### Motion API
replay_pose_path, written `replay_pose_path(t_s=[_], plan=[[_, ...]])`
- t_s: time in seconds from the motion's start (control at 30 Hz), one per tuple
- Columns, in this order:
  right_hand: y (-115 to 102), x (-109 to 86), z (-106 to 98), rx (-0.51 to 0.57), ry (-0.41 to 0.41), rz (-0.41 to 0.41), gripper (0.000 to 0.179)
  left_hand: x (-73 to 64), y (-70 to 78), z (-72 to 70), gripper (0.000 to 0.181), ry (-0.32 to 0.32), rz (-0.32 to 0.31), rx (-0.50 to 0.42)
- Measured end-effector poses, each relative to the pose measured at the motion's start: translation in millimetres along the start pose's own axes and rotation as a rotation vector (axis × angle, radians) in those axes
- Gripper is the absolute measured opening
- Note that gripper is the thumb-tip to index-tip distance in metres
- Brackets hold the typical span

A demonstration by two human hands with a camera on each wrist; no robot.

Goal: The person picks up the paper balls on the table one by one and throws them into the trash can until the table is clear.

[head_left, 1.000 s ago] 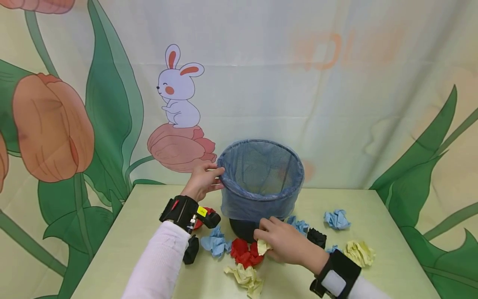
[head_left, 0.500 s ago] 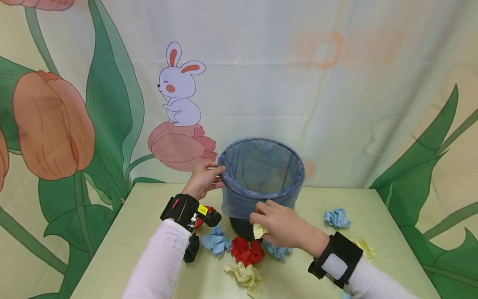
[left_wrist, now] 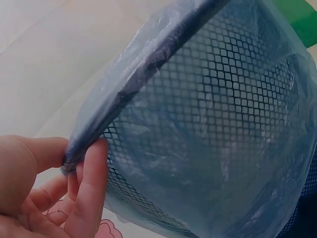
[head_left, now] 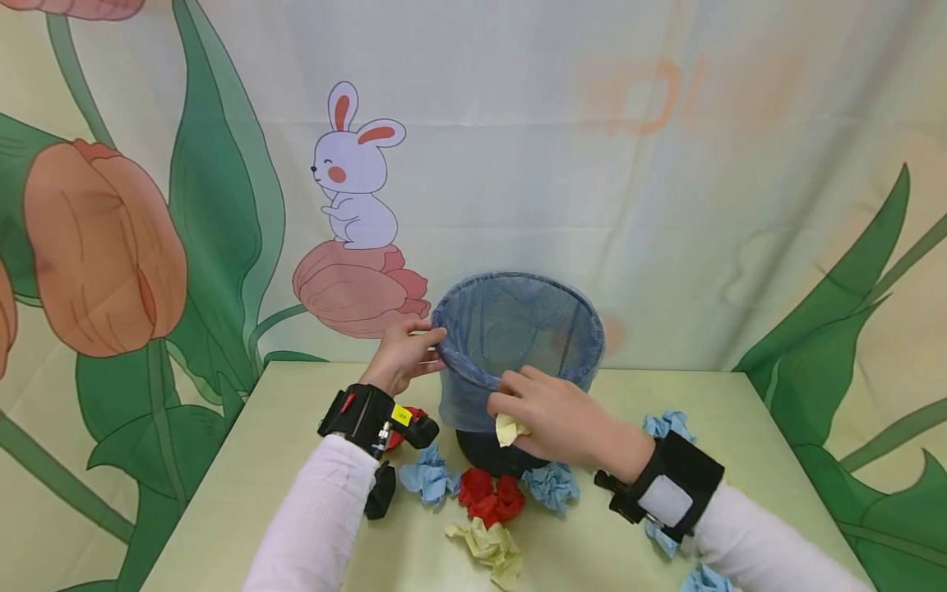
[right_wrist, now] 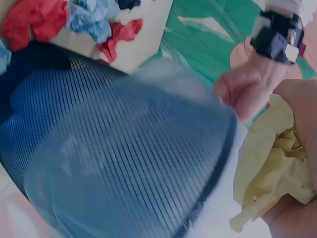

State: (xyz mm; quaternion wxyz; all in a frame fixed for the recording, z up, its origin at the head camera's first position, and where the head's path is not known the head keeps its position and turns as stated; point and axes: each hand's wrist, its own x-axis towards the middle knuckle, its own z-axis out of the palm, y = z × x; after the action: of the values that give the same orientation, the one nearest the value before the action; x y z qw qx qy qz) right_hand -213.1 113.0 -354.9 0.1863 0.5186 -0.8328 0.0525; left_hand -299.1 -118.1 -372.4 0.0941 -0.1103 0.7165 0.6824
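Right hand: fingers curled round a creased wad of yellow paper [head_left: 509, 429], its edges poking out in stiff folds; this hand [head_left: 551, 411] is at about half past five from the bin's centre, overlapping the near rim in the head view.
Left hand: thumb and fingers of this hand [head_left: 403, 353] pinch the rim at nine o'clock.
Bin: the round bin [head_left: 488, 450], dark and lattice-walled, stands on the desk [head_left: 251, 493].
Liner: filmy blue plastic [head_left: 462, 403], folded over the rim (the mesh shows through it).
Crumpled paper: red clump [head_left: 491, 497] at six, a flatter yellow sheet [head_left: 491, 555] beyond it; knobbly blue ball [head_left: 431, 477] at half past seven; black piece [head_left: 381, 492] at eight.
Backdrop: softly creased cloth [head_left: 518, 181], printed with a rabbit [head_left: 355, 197] at eleven.
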Motion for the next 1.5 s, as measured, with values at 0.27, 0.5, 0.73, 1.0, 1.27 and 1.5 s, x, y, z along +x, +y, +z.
replay_pose_path(t_s=[0.27, 0.5, 0.73, 1.0, 1.27, 1.5], plan=[[20.2, 10.0, -12.3, 0.017, 0.054, 0.02, 0.02, -0.2, -3.9, -0.7, 0.045, 0.002, -0.006, 0.01], [36.0, 19.1, -12.5, 0.035, 0.013, 0.082, 0.02, 0.0, -3.5, -0.7, 0.046, -0.017, -0.021, -0.002], [48.7, 29.6, -15.9, 0.043, -0.049, 0.129, 0.02, 1.0, -3.1, -1.6, 0.046, -0.027, -0.029, -0.019], [63.5, 40.0, -15.8, 0.035, -0.065, 0.14, 0.02, 0.7, 0.7, -3.0, 0.044, -0.017, -0.015, 0.0], [67.7, 41.1, -14.9, 0.041, -0.097, 0.151, 0.018, 1.3, 1.9, -2.0, 0.044, -0.014, -0.018, 0.004], [77.1, 41.1, -14.7, 0.039, -0.127, 0.206, 0.021, 1.1, 0.4, -1.7, 0.044, -0.011, -0.026, 0.008]])
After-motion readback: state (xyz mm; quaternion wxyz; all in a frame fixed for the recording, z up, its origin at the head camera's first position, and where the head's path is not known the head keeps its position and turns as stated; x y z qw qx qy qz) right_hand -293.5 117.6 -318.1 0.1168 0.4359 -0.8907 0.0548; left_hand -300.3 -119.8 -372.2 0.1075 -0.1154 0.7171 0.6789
